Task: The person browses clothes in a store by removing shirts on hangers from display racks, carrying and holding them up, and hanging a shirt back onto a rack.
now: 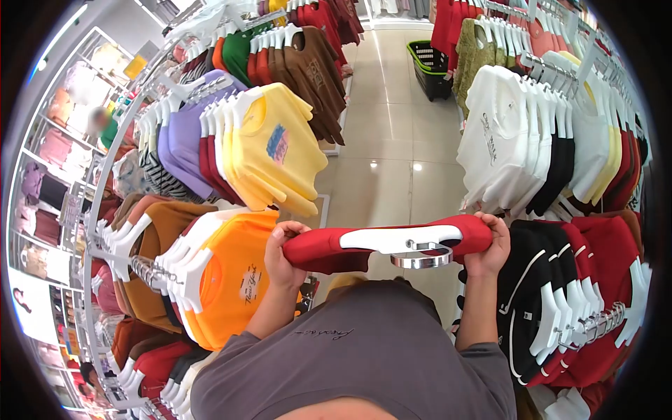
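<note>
A red garment [318,250] hangs on a white hanger [378,240] with a shiny metal hook, held out level in front of my chest. My left hand [283,253] is closed round the garment's left shoulder end. At the other shoulder end, my right hand [491,246] grips the red cloth with its fingers curled over the edge. The hook points toward me, over the dark grey shirt that I wear. An orange shirt [227,280] on a rack is just left of my left hand.
Racks of yellow shirts [280,150] and brown shirts [315,77] line the left side. White shirts [490,133] and black jackets [528,280] hang on the right. A black and green basket [430,73] stands on the tiled floor [381,133] of the aisle ahead.
</note>
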Demonstrator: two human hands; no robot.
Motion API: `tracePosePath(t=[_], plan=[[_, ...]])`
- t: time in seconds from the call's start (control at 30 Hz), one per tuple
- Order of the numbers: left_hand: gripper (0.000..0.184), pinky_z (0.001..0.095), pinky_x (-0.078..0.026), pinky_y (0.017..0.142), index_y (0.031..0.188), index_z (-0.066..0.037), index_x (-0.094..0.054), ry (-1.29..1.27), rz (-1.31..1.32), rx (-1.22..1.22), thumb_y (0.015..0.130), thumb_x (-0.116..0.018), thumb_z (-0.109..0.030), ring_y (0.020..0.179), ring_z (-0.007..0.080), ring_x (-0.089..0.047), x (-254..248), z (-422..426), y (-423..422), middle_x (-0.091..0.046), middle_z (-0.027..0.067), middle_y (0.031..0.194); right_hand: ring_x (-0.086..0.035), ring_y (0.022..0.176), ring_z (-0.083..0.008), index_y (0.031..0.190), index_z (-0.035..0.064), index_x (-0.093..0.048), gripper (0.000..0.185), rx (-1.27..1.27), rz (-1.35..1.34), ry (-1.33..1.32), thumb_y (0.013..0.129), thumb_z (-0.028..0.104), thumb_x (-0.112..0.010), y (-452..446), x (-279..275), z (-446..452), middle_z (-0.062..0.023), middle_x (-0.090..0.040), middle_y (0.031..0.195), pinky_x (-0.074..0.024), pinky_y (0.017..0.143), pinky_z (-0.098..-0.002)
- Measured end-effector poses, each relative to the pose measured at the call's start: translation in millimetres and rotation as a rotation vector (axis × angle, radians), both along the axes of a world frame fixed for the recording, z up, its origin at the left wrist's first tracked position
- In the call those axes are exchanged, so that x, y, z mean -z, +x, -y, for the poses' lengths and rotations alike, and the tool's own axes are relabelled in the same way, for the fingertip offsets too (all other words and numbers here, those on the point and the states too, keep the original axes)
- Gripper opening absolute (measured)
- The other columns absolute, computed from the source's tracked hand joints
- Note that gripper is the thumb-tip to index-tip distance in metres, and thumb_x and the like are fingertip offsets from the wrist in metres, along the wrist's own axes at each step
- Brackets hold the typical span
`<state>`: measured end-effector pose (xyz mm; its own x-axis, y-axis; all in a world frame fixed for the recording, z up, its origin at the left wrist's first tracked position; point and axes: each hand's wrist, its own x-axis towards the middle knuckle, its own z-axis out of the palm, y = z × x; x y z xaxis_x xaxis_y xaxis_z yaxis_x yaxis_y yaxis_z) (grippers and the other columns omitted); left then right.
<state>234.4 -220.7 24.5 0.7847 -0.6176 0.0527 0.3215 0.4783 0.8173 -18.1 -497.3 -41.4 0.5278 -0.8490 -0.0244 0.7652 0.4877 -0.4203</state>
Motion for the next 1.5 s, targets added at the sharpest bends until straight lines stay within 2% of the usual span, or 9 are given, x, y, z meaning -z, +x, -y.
tracePosePath(t=[0.4, 0.47, 0.6, 0.73, 0.97, 1.13, 1.27, 1.4, 1.5], plan=[[0.036, 0.0407, -0.050, 0.090, 0.101, 0.001, -0.063, -0.076, -0.272, 0.192, 0.096, -0.043, -0.030, 0.094, 0.0253, -0.063, 28, 100, 84, -0.067, 0.0160, 0.096, -0.058, 0.109, -0.0332, 0.100, -0.0019, -0.063, 0.031, 0.144, 0.044, 0.129, 0.094, 0.023, -0.045, 45, 7, 53, -0.0211, -0.065, 0.108, -0.0436, 0.100, -0.0461], [0.036, 0.0427, -0.049, 0.091, 0.102, 0.002, -0.063, -0.120, -0.337, 0.232, 0.096, -0.045, -0.029, 0.095, 0.0305, -0.062, 37, 123, 110, -0.067, 0.0193, 0.099, -0.058, 0.110, -0.0347, 0.101, -0.0019, -0.062, 0.031, 0.159, 0.031, 0.113, 0.094, 0.022, -0.045, 64, 7, 64, -0.0216, -0.065, 0.108, -0.0429, 0.101, -0.0470], [0.037, 0.0430, -0.049, 0.091, 0.103, 0.002, -0.064, -0.204, -0.367, 0.335, 0.096, -0.044, -0.029, 0.095, 0.0311, -0.063, 51, 179, 169, -0.068, 0.0193, 0.099, -0.056, 0.110, -0.0383, 0.103, -0.0017, -0.060, 0.030, 0.202, -0.006, 0.123, 0.093, 0.023, -0.046, 109, 6, 95, -0.0233, -0.064, 0.109, -0.0420, 0.102, -0.0490], [0.036, 0.0434, -0.049, 0.091, 0.103, 0.001, -0.064, -0.206, -0.382, 0.301, 0.097, -0.044, -0.028, 0.096, 0.0315, -0.063, 50, 215, 223, -0.068, 0.0192, 0.100, -0.056, 0.109, -0.0389, 0.105, -0.0003, -0.059, 0.029, 0.210, -0.041, 0.153, 0.092, 0.023, -0.046, 164, -6, 128, -0.0234, -0.064, 0.108, -0.0424, 0.101, -0.0492], [0.035, 0.0435, -0.050, 0.091, 0.104, 0.001, -0.063, -0.271, -0.322, 0.301, 0.098, -0.044, -0.027, 0.098, 0.0312, -0.063, 26, 253, 308, -0.067, 0.0190, 0.103, -0.059, 0.104, -0.0340, 0.106, 0.0008, -0.060, 0.032, 0.152, -0.081, 0.156, 0.091, 0.028, -0.050, 262, -22, 180, -0.0198, -0.065, 0.105, -0.0451, 0.098, -0.0495], [0.034, 0.0431, -0.050, 0.091, 0.106, 0.001, -0.062, -0.317, -0.354, 0.250, 0.097, -0.045, -0.027, 0.098, 0.0310, -0.063, 32, 263, 334, -0.067, 0.0195, 0.104, -0.060, 0.098, -0.0323, 0.105, 0.0010, -0.059, 0.032, 0.170, -0.191, 0.256, 0.091, 0.029, -0.049, 312, -21, 210, -0.0171, -0.064, 0.100, -0.0466, 0.094, -0.0484], [0.033, 0.0416, -0.050, 0.092, 0.103, 0.001, -0.063, -0.231, -0.410, 0.152, 0.096, -0.045, -0.026, 0.095, 0.0270, -0.064, 38, 275, 339, -0.067, 0.0179, 0.100, -0.060, 0.101, -0.0330, 0.105, 0.0018, -0.058, 0.034, 0.117, -0.182, 0.270, 0.093, 0.032, -0.048, 341, -9, 241, -0.0206, -0.063, 0.104, -0.0474, 0.093, -0.0476], [0.033, 0.0436, -0.049, 0.094, 0.106, 0.001, -0.062, -0.233, -0.445, 0.125, 0.097, -0.046, -0.026, 0.101, 0.0306, -0.063, 50, 285, 352, -0.065, 0.0198, 0.107, -0.060, 0.101, -0.0322, 0.104, 0.0016, -0.059, 0.039, 0.055, -0.236, 0.348, 0.095, 0.037, -0.047, 376, -2, 275, -0.0189, -0.063, 0.105, -0.0474, 0.093, -0.0464], [0.033, 0.0441, -0.048, 0.096, 0.106, 0.001, -0.062, -0.241, -0.406, 0.066, 0.097, -0.045, -0.026, 0.103, 0.0305, -0.062, 51, 306, 363, -0.065, 0.0197, 0.108, -0.060, 0.101, -0.0323, 0.104, 0.0016, -0.059, 0.040, -0.067, -0.113, 0.340, 0.095, 0.038, -0.046, 406, 3, 308, -0.0179, -0.064, 0.105, -0.0473, 0.093, -0.0461]])
